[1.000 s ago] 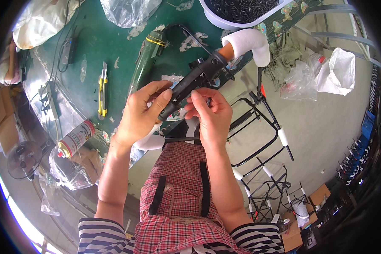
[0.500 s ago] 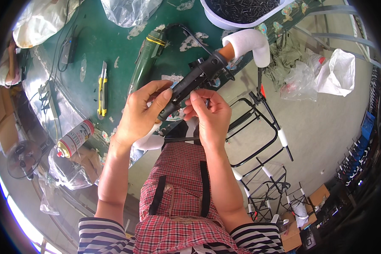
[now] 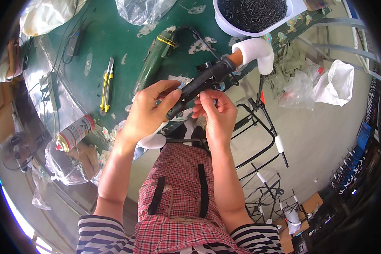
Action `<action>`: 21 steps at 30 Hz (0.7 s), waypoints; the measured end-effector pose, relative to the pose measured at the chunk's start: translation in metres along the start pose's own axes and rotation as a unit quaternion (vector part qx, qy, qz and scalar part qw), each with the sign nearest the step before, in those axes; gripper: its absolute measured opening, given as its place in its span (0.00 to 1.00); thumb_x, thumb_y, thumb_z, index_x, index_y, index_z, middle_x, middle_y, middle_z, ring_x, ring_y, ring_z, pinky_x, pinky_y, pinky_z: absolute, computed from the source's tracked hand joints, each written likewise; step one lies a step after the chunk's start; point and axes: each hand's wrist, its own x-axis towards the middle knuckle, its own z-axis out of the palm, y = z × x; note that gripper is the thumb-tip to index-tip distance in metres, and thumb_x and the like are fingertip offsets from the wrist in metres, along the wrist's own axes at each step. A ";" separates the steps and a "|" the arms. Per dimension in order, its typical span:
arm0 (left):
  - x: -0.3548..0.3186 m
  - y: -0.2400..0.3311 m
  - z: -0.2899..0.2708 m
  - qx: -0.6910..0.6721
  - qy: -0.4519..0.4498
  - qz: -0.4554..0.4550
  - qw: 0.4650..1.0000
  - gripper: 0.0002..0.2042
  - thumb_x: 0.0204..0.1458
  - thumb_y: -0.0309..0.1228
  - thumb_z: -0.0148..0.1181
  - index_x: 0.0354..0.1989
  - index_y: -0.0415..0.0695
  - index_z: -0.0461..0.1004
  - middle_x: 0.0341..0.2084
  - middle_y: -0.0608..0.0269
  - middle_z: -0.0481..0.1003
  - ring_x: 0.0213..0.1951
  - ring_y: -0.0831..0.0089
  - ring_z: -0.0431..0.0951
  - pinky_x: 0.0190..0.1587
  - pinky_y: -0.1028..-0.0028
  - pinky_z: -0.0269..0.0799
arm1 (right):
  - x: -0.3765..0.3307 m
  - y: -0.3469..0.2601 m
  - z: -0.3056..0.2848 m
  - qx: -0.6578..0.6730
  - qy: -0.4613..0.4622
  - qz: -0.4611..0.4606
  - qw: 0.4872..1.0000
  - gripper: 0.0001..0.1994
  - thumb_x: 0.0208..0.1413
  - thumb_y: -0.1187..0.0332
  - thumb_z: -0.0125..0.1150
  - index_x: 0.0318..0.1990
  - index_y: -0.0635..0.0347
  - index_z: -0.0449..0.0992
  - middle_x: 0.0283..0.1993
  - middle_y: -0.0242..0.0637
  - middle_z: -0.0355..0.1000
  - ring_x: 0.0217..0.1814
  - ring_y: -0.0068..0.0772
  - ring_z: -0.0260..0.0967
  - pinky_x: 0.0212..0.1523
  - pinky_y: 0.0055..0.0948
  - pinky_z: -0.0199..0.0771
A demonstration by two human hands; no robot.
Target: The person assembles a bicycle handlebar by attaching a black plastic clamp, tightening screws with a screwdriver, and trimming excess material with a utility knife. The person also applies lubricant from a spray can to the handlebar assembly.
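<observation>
My left hand (image 3: 147,111) grips the lower end of a long black handle-shaped part (image 3: 201,82) that points up and to the right. Its far end joins an orange tip wrapped in white foam (image 3: 255,51). My right hand (image 3: 215,115) sits just under the middle of the black part, fingertips pinched against its underside; what they pinch is too small to tell. Both hands are above the front edge of the green table (image 3: 114,38), over my lap in a red checked apron (image 3: 178,194).
On the table lie a green power tool with a black cord (image 3: 155,59), a yellow utility knife (image 3: 106,84), a spray can (image 3: 75,133), clear plastic bags (image 3: 142,9) and a white tub of small black pieces (image 3: 253,15). Black metal frames (image 3: 262,139) stand on the floor at the right.
None of note: both hands hold the black part in nearly the same place, with only small finger shifts of my right hand.
</observation>
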 end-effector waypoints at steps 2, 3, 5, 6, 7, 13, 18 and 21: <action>0.001 0.000 0.000 0.013 0.001 0.013 1.000 0.16 0.64 0.35 0.54 0.52 0.35 0.73 0.32 0.64 0.78 0.31 0.85 0.73 0.27 0.82 0.69 | -0.001 -0.001 -0.001 -0.008 0.000 0.008 1.000 0.08 0.58 0.73 0.63 0.39 0.70 0.74 0.30 0.40 0.73 0.25 0.26 0.73 0.24 0.24 0.77; 0.001 0.000 0.000 0.023 0.001 0.024 0.999 0.16 0.64 0.35 0.54 0.52 0.35 0.73 0.33 0.63 0.78 0.32 0.84 0.74 0.29 0.81 0.70 | -0.002 -0.002 -0.001 -0.017 0.004 0.012 1.000 0.08 0.58 0.73 0.62 0.39 0.70 0.74 0.30 0.40 0.73 0.25 0.26 0.72 0.24 0.24 0.76; 0.001 -0.004 0.000 0.043 0.017 0.057 0.997 0.15 0.63 0.33 0.54 0.52 0.35 0.73 0.34 0.61 0.78 0.34 0.81 0.76 0.34 0.79 0.72 | -0.005 -0.004 -0.003 -0.019 0.011 0.018 1.000 0.07 0.58 0.73 0.61 0.38 0.70 0.74 0.30 0.40 0.73 0.24 0.26 0.72 0.24 0.24 0.76; 0.001 -0.010 0.000 0.053 0.032 0.079 0.995 0.15 0.63 0.32 0.54 0.52 0.35 0.73 0.34 0.60 0.78 0.35 0.78 0.77 0.37 0.77 0.73 | -0.008 -0.005 -0.005 -0.013 0.013 0.021 1.000 0.07 0.59 0.73 0.61 0.38 0.71 0.74 0.29 0.40 0.73 0.24 0.26 0.72 0.24 0.24 0.75; 0.000 -0.013 -0.001 0.063 0.049 0.101 0.992 0.15 0.62 0.31 0.54 0.52 0.35 0.73 0.35 0.59 0.78 0.36 0.76 0.78 0.40 0.75 0.74 | -0.012 -0.007 -0.007 -0.007 0.015 0.025 1.000 0.07 0.59 0.73 0.61 0.38 0.71 0.74 0.29 0.40 0.73 0.24 0.26 0.72 0.23 0.24 0.75; -0.070 0.010 -0.007 0.070 0.169 0.210 0.961 0.14 0.50 0.21 0.64 0.46 0.38 0.76 0.35 0.56 0.76 0.37 0.65 0.78 0.39 0.69 0.74 | -0.065 -0.027 0.017 -0.050 -0.119 0.086 0.988 0.04 0.57 0.77 0.61 0.36 0.69 0.73 0.26 0.37 0.73 0.22 0.21 0.69 0.21 0.19 0.70; -0.113 -0.029 -0.034 -0.025 0.276 0.174 0.945 0.02 0.54 0.20 0.62 0.35 0.38 0.77 0.30 0.61 0.75 0.28 0.75 0.76 0.32 0.77 0.72 | -0.065 -0.013 0.085 -0.197 -0.305 0.134 0.922 0.05 0.57 0.74 0.62 0.36 0.67 0.74 0.25 0.29 0.72 0.20 0.13 0.67 0.20 0.16 0.65; -0.119 -0.066 -0.062 -0.134 0.365 0.025 0.921 0.05 0.60 0.24 0.58 0.35 0.35 0.77 0.25 0.66 0.76 0.25 0.84 0.73 0.28 0.80 0.70 | -0.042 0.014 0.127 -0.294 -0.369 0.068 0.879 0.05 0.58 0.74 0.59 0.38 0.67 0.74 0.27 0.31 0.73 0.22 0.16 0.69 0.22 0.21 0.69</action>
